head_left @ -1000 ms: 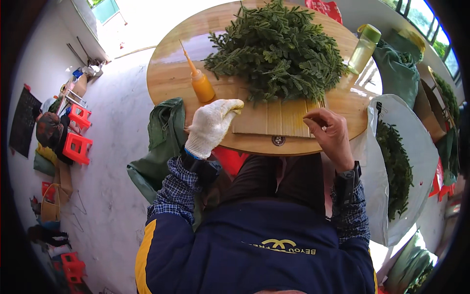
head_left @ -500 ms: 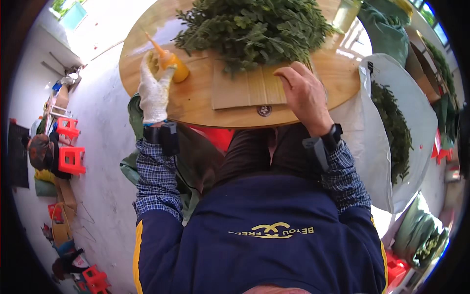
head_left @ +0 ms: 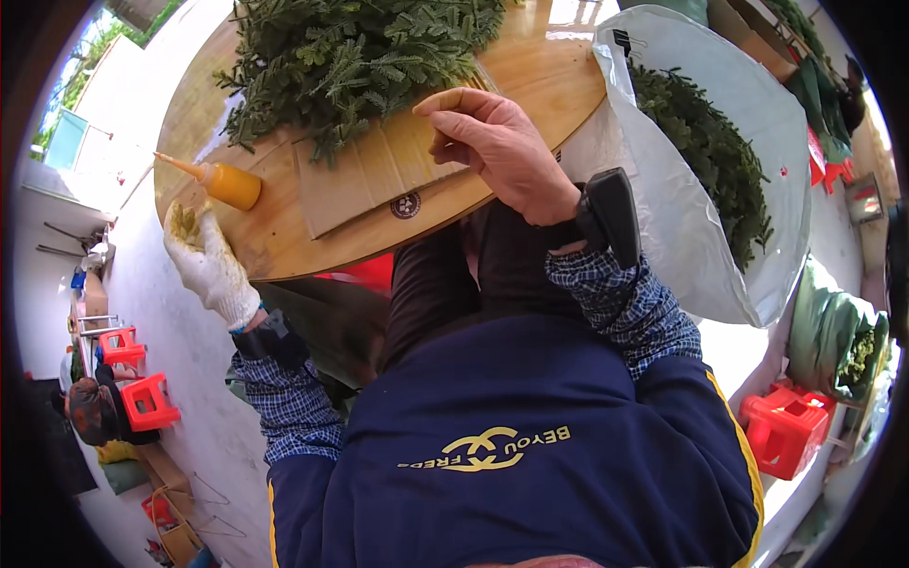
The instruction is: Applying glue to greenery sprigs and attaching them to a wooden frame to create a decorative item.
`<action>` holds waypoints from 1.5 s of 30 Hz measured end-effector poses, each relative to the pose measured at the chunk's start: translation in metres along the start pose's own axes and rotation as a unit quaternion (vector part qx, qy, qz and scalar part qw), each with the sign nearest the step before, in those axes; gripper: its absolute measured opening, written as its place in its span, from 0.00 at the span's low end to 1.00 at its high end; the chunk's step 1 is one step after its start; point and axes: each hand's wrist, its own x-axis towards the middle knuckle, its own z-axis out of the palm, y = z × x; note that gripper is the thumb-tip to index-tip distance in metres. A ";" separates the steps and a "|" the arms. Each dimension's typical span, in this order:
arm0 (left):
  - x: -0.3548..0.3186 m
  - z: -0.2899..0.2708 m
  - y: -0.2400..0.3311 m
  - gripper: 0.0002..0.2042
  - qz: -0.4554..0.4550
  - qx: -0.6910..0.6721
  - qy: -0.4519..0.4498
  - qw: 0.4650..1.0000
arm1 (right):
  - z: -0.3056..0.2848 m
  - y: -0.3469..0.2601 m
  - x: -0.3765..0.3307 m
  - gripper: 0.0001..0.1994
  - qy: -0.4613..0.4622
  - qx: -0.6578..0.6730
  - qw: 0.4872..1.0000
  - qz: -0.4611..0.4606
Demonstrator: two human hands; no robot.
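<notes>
A white, yellow-stained glove covers my left hand, its fingers apart at the table's left edge, holding nothing. Just beyond its fingertips is a bottle of orange-yellow liquid with a long pointed nozzle, apart from the hand. My bare right hand hovers above a cardboard sheet, index finger and thumb brought together in a pinch. Whatever may be between those tips is too small to make out. Bushy green artificial fir branches lie at the far side, partly covering the cardboard.
The round wooden table curves in front of my lap. On the right hangs a white sack, clipped at its rim, with more greenery inside. Red stools and a person are at far left; another red stool is at right.
My left hand has drawn back from the bottle toward the table edge. My right hand has moved left over the cardboard. The whole view has turned and shifted.
</notes>
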 end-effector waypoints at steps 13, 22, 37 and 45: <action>-0.092 0.103 0.182 0.35 0.362 -0.109 -0.423 0.824 | 0.008 0.020 0.001 0.10 -0.050 0.031 0.996 0.061; -0.103 0.116 0.195 0.41 0.306 -0.147 -0.522 0.783 | 0.000 0.057 0.009 0.12 -0.049 -0.164 0.985 0.013; -0.118 0.102 0.185 0.35 0.369 -0.100 -0.507 0.772 | 0.002 0.051 -0.008 0.08 -0.100 -0.538 0.812 -0.204; -0.128 0.100 0.166 0.35 0.362 -0.081 -0.487 0.791 | 0.007 0.028 -0.023 0.07 -0.117 -0.641 0.709 -0.271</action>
